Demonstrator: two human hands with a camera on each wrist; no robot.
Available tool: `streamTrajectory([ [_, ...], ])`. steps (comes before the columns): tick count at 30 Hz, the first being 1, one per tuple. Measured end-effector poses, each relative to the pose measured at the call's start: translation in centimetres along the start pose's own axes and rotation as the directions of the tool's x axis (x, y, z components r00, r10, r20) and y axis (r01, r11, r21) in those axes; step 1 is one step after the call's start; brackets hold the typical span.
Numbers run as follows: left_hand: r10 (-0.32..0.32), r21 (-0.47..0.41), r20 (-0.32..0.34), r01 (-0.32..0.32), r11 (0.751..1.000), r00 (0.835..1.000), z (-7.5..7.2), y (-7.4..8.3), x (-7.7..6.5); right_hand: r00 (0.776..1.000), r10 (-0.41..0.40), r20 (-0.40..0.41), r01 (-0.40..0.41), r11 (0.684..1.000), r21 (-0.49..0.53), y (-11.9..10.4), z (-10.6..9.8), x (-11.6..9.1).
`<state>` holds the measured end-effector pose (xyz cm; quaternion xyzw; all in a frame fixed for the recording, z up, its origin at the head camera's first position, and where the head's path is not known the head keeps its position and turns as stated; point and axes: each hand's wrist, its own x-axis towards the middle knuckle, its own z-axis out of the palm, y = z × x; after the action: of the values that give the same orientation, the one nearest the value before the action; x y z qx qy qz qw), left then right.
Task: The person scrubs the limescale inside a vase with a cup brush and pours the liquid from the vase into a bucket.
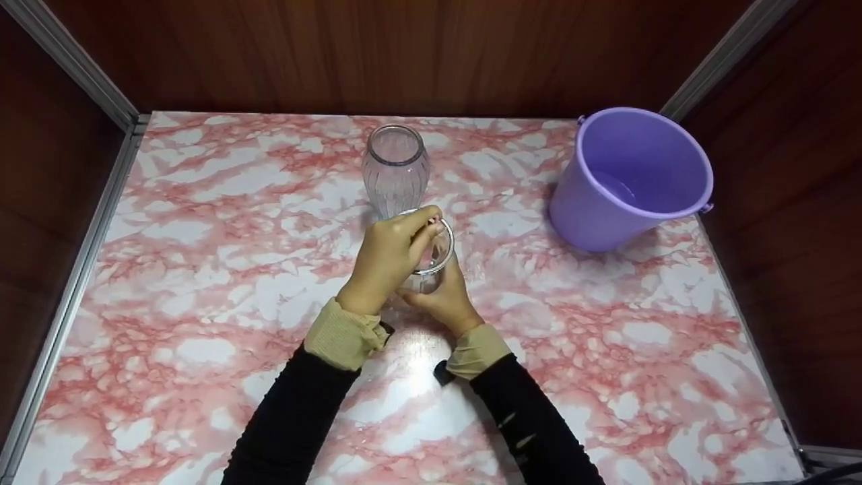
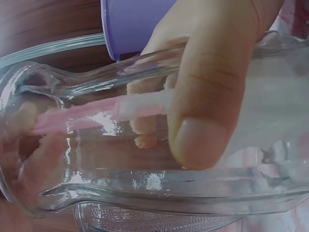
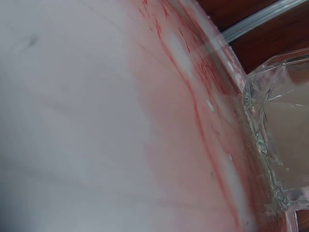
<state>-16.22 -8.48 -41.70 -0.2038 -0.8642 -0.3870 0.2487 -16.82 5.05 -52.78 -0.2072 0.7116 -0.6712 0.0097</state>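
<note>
My right hand (image 1: 452, 302) grips a clear glass vase (image 1: 421, 281) around its body, its thumb (image 2: 205, 116) across the outside of the glass in the left wrist view. At the mouth, my left hand (image 1: 387, 259) holds a pink-and-white stick-shaped tool (image 2: 79, 115) that reaches down inside the vase. Its pink part shows through the glass, and its far end is hidden behind the thumb. A second clear vase (image 1: 396, 178), ribbed, stands upright just behind the hands. The held vase's glass base (image 3: 285, 140) fills the right side of the right wrist view.
A purple bucket (image 1: 566, 212) stands at the back right. The table (image 1: 202, 269) has a red-and-white marbled top. Dark wood panels (image 1: 404, 54) with metal edge strips close in the back and both sides.
</note>
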Motion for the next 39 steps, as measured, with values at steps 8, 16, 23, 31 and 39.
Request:
streamTrajectory([
  [8, 0.035, -0.031, -0.038, -0.037, 0.999, 0.999, 0.0, -0.3, -0.2, 1.000, 0.000, -0.002, 0.000, 1.000, 0.020, -0.1, 0.1, 0.0],
  [16, 0.037, -0.035, -0.076, -0.040, 0.999, 0.996, 0.2, -0.2, -0.4, 1.000, -0.013, -0.012, 0.014, 1.000, 0.014, 2.7, -0.1, 0.2],
  [23, 0.036, -0.022, -0.058, -0.037, 0.999, 0.998, 0.2, -0.1, -0.3, 0.999, -0.052, -0.010, 0.052, 0.999, -0.016, 2.7, -0.2, 0.2],
  [31, 0.009, 0.031, 0.016, -0.010, 0.999, 1.000, 0.1, 0.2, -0.1, 0.999, -0.032, -0.011, 0.032, 0.999, 0.024, 2.6, -0.2, 0.3],
  [39, -0.026, 0.045, 0.028, 0.024, 0.999, 0.999, -0.1, 0.1, -0.1, 0.999, -0.044, 0.005, 0.044, 0.998, 0.040, 2.6, -0.1, 0.4],
])
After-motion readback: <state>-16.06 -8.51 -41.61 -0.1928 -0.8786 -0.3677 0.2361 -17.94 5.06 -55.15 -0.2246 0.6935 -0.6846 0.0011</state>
